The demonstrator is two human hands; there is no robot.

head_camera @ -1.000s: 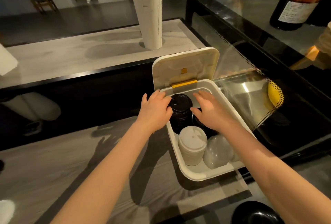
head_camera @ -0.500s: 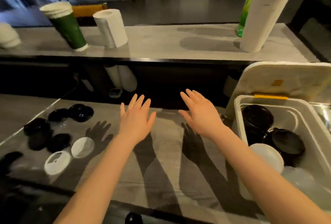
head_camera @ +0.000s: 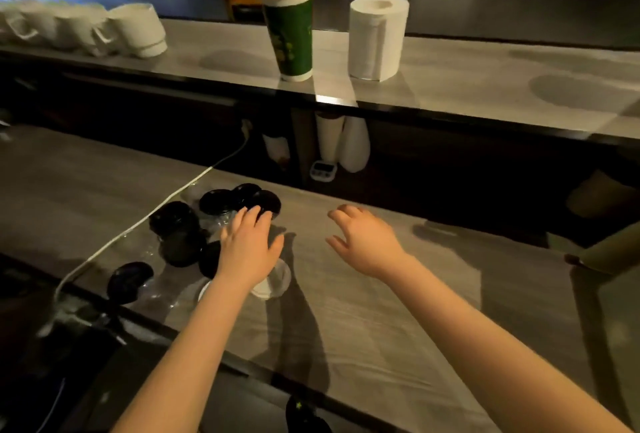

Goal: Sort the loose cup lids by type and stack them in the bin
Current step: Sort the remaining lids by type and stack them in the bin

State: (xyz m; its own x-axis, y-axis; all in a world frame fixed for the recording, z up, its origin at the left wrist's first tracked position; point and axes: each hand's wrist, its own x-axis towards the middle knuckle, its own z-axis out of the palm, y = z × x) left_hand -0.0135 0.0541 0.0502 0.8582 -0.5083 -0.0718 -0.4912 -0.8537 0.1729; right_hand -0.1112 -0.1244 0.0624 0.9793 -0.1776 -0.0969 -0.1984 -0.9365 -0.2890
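- Cup lids [head_camera: 215, 202], black, scattered just left of and under my left hand [head_camera: 247, 249], fingers straight, tips over one.
- White lid [head_camera: 277, 285] beneath my wrist.
- Right hand [head_camera: 363, 242] loosely curled, empty, well apart.

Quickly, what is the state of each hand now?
Left hand: open, fingers spread over the black lids, holding nothing.
Right hand: open, fingers relaxed, holding nothing.

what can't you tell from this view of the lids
Head view:
- white lids: mostly under the left hand and wrist, count and type unclear.
- clear plastic among the black lids: too faint in dim light to count.
- bin: outside the frame.
- dark object: cut off by the bottom edge.
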